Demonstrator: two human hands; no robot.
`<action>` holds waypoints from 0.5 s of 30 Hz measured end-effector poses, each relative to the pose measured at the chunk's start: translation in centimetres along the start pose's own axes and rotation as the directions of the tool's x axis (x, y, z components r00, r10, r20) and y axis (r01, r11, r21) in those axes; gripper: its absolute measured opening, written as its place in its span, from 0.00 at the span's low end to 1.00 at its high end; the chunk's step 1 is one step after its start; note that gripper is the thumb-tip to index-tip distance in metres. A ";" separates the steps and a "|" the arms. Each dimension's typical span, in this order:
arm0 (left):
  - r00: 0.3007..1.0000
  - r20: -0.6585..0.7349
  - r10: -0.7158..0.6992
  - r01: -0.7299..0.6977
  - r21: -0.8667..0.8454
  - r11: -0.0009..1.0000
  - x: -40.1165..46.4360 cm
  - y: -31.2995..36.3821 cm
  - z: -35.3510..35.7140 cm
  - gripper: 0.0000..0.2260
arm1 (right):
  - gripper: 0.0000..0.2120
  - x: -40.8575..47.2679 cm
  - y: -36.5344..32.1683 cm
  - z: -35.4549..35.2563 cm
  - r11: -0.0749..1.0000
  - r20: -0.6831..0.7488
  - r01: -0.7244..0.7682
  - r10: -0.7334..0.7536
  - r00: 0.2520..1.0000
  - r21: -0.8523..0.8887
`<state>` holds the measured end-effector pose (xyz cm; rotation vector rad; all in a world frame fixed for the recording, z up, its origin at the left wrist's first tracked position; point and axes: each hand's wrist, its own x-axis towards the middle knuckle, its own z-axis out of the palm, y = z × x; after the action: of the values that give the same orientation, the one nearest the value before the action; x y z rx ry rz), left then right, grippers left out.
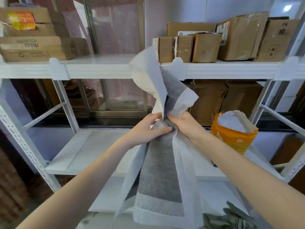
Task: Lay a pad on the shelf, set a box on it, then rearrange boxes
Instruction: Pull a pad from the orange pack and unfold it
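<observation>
Your left hand [145,129] and right hand [186,124] are bare. Your forearms show no sleeves. Your fingers [162,129] wear no rings.

This looks like a storeroom: a white metal shelf rack [102,68] fills the frame, with taped, labelled cardboard boxes [204,47] along its top tier at upper right and flattened cartons [33,47] at upper left.
</observation>
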<state>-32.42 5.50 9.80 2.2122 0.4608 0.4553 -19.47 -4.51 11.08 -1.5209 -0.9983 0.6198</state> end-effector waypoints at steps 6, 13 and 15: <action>0.964 -0.261 0.056 -0.006 0.187 0.982 0.2 0.0 0.2 0.06 | 0.11 -0.3 0.5 -0.6 0.999 -0.024 0.019 -0.020 0.999 -0.049; 0.841 -0.471 -0.265 0.175 -0.226 0.958 -0.1 -5.2 -1.6 0.14 | 0.14 -0.5 2.6 -4.3 0.929 -0.150 -0.059 0.003 0.989 -0.365; 0.802 -0.495 -0.334 0.232 -0.257 0.938 -0.3 -6.3 -2.0 0.12 | 0.15 -0.2 3.3 -5.3 0.870 -0.187 -0.134 0.050 0.981 -0.475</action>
<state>-34.67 10.51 6.04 1.7725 0.9917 0.9160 -14.30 -7.36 8.91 -2.0403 -0.9986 0.3026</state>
